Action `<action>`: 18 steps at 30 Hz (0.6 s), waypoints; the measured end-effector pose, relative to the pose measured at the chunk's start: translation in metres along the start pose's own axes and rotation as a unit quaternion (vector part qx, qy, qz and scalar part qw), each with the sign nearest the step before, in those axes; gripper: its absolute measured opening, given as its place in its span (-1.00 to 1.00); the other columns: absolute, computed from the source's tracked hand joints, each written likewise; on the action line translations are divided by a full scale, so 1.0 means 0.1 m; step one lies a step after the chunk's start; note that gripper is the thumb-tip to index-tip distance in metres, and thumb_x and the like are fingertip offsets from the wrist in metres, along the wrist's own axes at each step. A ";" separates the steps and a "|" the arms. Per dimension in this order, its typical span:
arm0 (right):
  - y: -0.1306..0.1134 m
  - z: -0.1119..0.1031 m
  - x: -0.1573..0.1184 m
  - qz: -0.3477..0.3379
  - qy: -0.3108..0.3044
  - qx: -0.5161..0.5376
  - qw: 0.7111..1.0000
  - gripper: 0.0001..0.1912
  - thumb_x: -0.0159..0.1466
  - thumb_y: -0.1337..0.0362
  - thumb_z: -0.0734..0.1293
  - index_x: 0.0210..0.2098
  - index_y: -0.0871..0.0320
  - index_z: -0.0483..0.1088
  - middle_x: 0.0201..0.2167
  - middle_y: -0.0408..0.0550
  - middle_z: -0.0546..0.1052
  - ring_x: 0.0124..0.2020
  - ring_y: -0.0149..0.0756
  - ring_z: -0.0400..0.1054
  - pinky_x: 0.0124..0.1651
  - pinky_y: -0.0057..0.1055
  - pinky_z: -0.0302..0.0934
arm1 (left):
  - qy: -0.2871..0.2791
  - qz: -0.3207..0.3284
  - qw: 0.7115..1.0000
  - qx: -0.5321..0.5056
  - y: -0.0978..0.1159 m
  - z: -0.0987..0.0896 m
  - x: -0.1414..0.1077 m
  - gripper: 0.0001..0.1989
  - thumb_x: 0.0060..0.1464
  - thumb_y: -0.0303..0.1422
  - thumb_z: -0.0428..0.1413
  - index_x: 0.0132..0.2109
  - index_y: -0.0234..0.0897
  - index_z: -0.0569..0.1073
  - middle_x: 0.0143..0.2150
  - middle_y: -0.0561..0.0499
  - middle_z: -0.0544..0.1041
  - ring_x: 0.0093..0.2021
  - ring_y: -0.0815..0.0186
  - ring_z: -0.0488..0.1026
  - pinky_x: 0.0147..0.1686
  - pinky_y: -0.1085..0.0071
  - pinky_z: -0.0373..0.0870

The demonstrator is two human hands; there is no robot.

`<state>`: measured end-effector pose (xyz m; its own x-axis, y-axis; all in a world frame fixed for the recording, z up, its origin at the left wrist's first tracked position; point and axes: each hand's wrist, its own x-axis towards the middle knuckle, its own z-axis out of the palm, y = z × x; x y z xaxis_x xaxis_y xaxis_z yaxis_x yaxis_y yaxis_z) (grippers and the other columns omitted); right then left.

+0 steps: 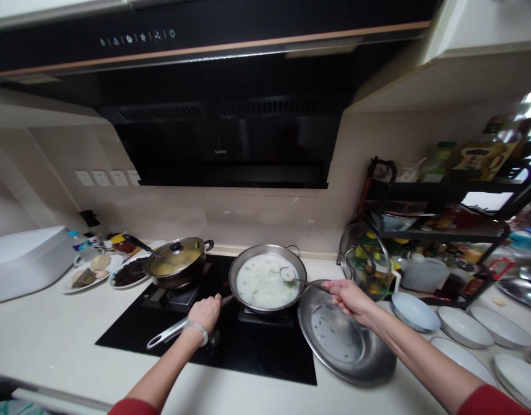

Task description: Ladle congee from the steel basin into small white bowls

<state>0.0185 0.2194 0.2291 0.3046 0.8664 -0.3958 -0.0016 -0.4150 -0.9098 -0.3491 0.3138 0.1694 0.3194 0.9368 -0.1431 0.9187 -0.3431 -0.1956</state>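
Observation:
My left hand (204, 314) is closed round the long metal handle (166, 334) of a steel pan (304, 271) on the black cooktop. White liquid (265, 279) with green bits fills much of the pan. My right hand (346, 297) grips the thin handle of a ladle (287, 274), whose round bowl is at the liquid's surface on the pan's right side. Below my right hand lies a wide steel basin (377, 354), with some cloudy liquid and small bits at its bottom.
A lidded pan (174, 259) sits on the left burner, beside plates of food (113, 265). Several white bowls (464, 325) stand at the right, below a black rack (447, 235) and near a glass lid (364, 262). The range hood (230, 144) hangs above.

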 end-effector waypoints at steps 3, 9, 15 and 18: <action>-0.03 -0.13 -0.15 0.007 -0.001 0.023 1.000 -0.70 0.18 0.42 0.19 -0.10 0.33 0.35 -0.80 -0.34 0.16 -0.83 -0.62 -0.15 -0.74 -0.67 -0.34 | -0.002 -0.001 1.000 0.001 -0.01 0.01 0.01 -0.62 0.17 -0.53 -0.25 0.02 -0.41 0.36 -0.17 -0.33 0.54 -0.13 0.07 0.53 -0.18 0.20 0.39; 0.14 -0.57 -0.47 0.023 0.020 0.067 0.997 -0.71 0.15 0.37 0.25 -0.13 0.29 0.35 -0.78 -0.35 0.14 -0.81 -0.63 -0.17 -0.72 -0.67 -0.35 | 0.001 0.007 1.000 0.002 -0.02 0.04 0.01 -0.61 0.18 -0.52 -0.25 0.05 -0.40 0.34 -0.16 -0.31 0.54 -0.13 0.08 0.53 -0.20 0.22 0.39; 0.78 -0.95 -0.54 0.024 0.088 -0.064 0.994 -0.64 0.19 0.31 0.17 -0.06 0.32 0.37 -0.78 -0.31 0.18 -0.81 -0.50 -0.02 -0.73 -0.59 -0.22 | 0.004 0.010 1.000 0.003 -0.04 0.08 0.03 -0.62 0.19 -0.51 -0.25 0.04 -0.40 0.34 -0.17 -0.31 0.54 -0.13 0.08 0.53 -0.19 0.22 0.38; 1.21 -1.03 -0.52 -0.078 0.128 -0.248 0.957 -0.64 0.20 0.33 0.12 -0.18 0.29 0.48 -0.67 -0.07 0.43 -0.61 -0.29 0.35 -0.58 -0.47 0.16 | 0.003 0.009 1.000 0.002 -0.04 0.09 0.05 -0.62 0.19 -0.51 -0.25 0.04 -0.39 0.34 -0.17 -0.30 0.54 -0.14 0.08 0.53 -0.19 0.22 0.38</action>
<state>0.0999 0.0952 0.1524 0.4885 0.8580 -0.1588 0.4954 -0.4226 -0.7589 -0.3534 0.3190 0.1609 0.3378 0.9307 -0.1404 0.9117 -0.3606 -0.1970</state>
